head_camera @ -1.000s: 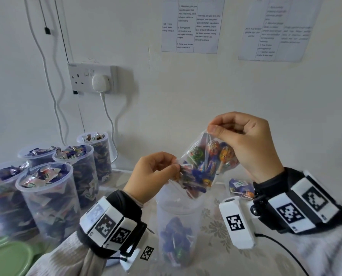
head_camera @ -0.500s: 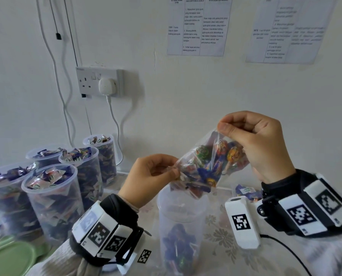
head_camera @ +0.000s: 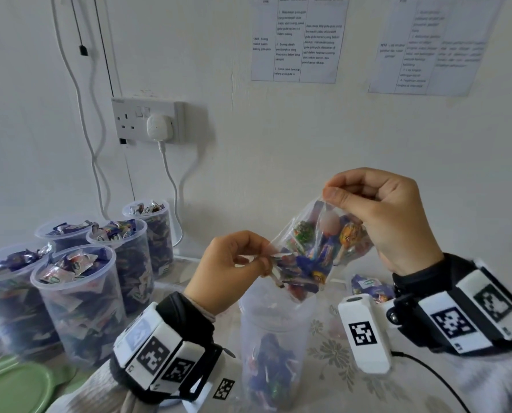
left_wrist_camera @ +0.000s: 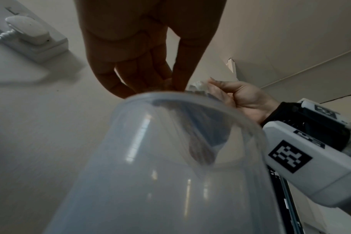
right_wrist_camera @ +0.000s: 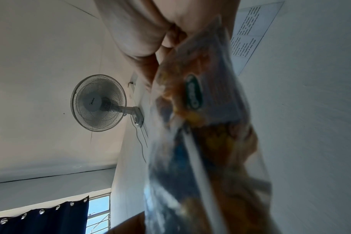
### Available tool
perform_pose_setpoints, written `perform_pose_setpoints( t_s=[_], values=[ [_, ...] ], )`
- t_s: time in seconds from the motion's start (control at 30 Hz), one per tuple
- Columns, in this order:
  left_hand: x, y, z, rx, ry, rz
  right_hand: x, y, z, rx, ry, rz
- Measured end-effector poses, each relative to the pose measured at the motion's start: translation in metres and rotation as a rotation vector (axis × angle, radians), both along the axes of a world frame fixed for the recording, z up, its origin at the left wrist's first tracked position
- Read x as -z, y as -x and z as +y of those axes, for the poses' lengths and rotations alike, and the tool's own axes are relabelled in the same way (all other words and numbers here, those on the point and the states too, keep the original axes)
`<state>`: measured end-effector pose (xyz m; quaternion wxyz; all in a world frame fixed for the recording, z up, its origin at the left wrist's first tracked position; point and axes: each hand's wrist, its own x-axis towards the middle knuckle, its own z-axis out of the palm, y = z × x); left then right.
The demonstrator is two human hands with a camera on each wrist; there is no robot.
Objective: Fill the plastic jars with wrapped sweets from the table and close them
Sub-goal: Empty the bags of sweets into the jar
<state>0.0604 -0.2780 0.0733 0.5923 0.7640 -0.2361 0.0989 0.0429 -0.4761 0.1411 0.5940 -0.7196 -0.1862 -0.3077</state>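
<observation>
Nearest us, we note green lids lying loose on the desk, so no jar in view is closed. Just beyond, the open jar holds sweets only in its lower part. Directly above its mouth, the left hand pinches the lower edge of a clear bag of sweets, while the right hand pinches its upper corner, tilting it to pour. Farther left, toward the wall, five uncapped jars stand heaped full. We judge filling nearly done; capping remains entirely outstanding.
</observation>
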Motion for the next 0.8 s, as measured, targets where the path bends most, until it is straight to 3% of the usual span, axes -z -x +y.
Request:
perform_pose_setpoints(
  t_s=[0.13, 0.27, 0.57, 0.8],
  values=[
    [0.0014, 0.0014, 0.0051, 0.079, 0.058, 0.056, -0.0047, 0.0000, -0.0068, 0.007, -0.068, -0.011],
    [-0.0019, 0.0017, 0.0032, 0.056, 0.092, 0.039, -0.0045, 0.0025, -0.0076, -0.017, -0.058, 0.011],
    [-0.0048, 0.0040, 0.0005, -0.105, -0.119, -0.158, -0.0051, 0.0060, -0.0069, -0.006, -0.022, -0.014],
    [-0.0026, 0.0000, 0.0081, -0.091, -0.093, -0.168, -0.0086, 0.0070, -0.0068, -0.004, -0.046, -0.017]
  ],
)
